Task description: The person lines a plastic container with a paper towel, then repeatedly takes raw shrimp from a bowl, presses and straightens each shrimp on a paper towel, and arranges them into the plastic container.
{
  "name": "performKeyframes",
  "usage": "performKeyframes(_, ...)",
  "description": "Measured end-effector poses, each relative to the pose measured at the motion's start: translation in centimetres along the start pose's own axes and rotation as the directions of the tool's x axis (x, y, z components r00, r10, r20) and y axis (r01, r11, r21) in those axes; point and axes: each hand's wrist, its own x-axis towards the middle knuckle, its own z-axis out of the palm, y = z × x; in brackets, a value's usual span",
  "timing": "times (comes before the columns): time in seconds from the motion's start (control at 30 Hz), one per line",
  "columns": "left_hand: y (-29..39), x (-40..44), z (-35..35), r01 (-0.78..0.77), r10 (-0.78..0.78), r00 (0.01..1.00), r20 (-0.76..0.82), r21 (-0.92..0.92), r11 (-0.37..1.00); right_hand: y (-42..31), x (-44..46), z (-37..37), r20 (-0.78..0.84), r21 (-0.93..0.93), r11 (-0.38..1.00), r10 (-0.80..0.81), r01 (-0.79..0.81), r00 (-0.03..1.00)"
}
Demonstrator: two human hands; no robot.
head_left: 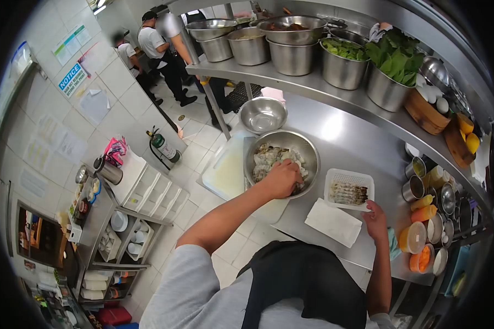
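My left hand [281, 179] reaches into a large steel bowl [316, 159] of raw shrimp [274, 157]. Its fingers are curled down among the shrimp, and their tips are hidden. At the right, the fingers of my right hand [374, 219] are closed on the near right corner of a white plastic basket [331, 174]. Inside that basket, several shrimp [349, 193] lie side by side in a row. A flat white slab or folded cloth [333, 222] lies just in front of the basket; I cannot tell which.
Beyond the bowl sits a smaller steel bowl [263, 115], with a cutting board [225, 172] at the left. Overhead, a steel shelf [307, 82] carries pots and leafy greens [395, 57]. Sauce containers [413, 237] crowd the right side. Other people [162, 52] stand in the background.
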Motion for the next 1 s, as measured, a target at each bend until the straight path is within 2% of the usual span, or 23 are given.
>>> performKeyframes(0.1,-0.2,0.3,-0.3,0.002,-0.003,0.998,0.061,0.004,1.0,0.2,-0.1,1.2,0.011,-0.048,0.994,-0.103,0.103,0.995)
performKeyframes(0.2,-0.4,0.2,-0.2,0.089,-0.086,0.995,0.06,-0.053,0.995,-1.4,-0.5,1.5,0.056,-0.094,0.995,-0.017,0.022,0.998)
performKeyframes(0.23,-0.4,0.0,-0.3,0.091,-0.088,0.994,0.058,-0.054,0.994,-2.7,-0.9,1.6,0.043,-0.078,0.995,-0.062,0.066,0.997)
performKeyframes(0.4,-0.5,-0.5,-0.4,0.04,-0.04,0.999,-0.006,-0.071,0.997,-5.2,-2.2,2.4,0.062,-0.026,0.998,-0.059,0.06,0.996)
performKeyframes(0.47,-0.1,-0.1,-0.7,0.056,-0.054,0.997,0.047,-0.033,0.998,-6.0,-2.7,2.9,0.066,-0.032,0.997,-0.064,0.066,0.996)
performKeyframes(0.7,-0.1,0.1,-0.7,0.058,-0.056,0.997,0.043,-0.049,0.997,-7.1,-4.1,3.2,0.102,0.02,1.0,0.013,-0.016,0.995)
performKeyframes(0.8,-0.8,0.4,-0.7,0.037,-0.042,0.998,-0.037,-0.121,0.992,-6.5,-4.5,3.1,0.095,0.031,0.999,-0.012,0.009,0.995)
performKeyframes(0.9,-0.5,0.2,-1.8,0.221,-0.23,0.973,0.028,-0.403,0.888,-5.6,-5.4,2.9,0.09,0.021,0.999,-0.041,0.039,0.995)
performKeyframes(0.93,-1.0,-0.4,-1.1,0.199,-0.248,0.967,-0.058,-0.436,0.878,-5.2,-5.1,3.0,0.091,0.046,0.998,-0.036,0.032,0.995)
performKeyframes(0.97,-0.9,-0.8,-1.0,0.258,-0.341,0.939,-0.051,-0.553,0.792,-4.9,-5.2,3.2,0.091,0.073,0.997,-0.027,0.021,0.995)
performKeyframes(1.0,-1.9,-1.2,0.1,0.244,-0.418,0.903,-0.098,-0.685,0.687,-4.9,-5.2,3.1,0.105,0.074,0.997,-0.026,0.018,0.994)
